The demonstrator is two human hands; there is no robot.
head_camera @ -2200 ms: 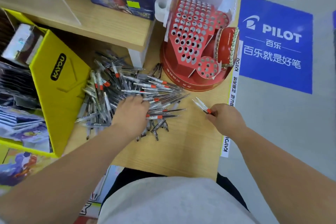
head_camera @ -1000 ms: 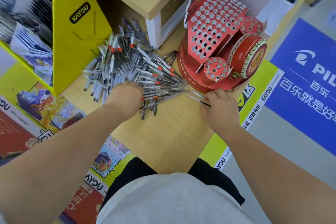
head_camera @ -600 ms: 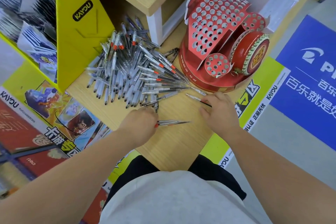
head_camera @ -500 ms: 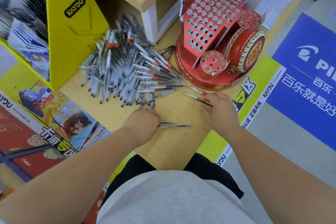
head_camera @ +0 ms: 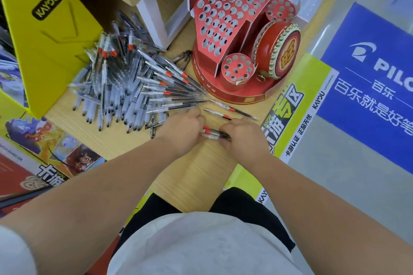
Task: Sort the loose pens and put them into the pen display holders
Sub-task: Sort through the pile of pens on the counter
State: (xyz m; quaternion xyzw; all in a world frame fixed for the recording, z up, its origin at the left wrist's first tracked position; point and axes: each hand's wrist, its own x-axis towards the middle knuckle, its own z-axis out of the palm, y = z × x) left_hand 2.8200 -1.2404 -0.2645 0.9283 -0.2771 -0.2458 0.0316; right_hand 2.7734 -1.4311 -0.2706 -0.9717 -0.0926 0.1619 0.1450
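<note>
While the left hand [head_camera: 181, 134] and right hand [head_camera: 243, 138] pinch opposite ends of a small bundle of red-banded pens [head_camera: 213, 133] on the wooden counter [head_camera: 196, 169] near the red pen display holder [head_camera: 225, 18], the light, stiff, slippery barrels likely want a mid-barrel grip.

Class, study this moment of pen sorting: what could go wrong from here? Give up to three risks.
The small bundle of pens gripped between left hand and right hand could splay if either grip loosens.
Two loose pens lie near the edge of the table; a nudge might roll them off.
The big pile lies beside the left forearm, which could scatter it.
</note>
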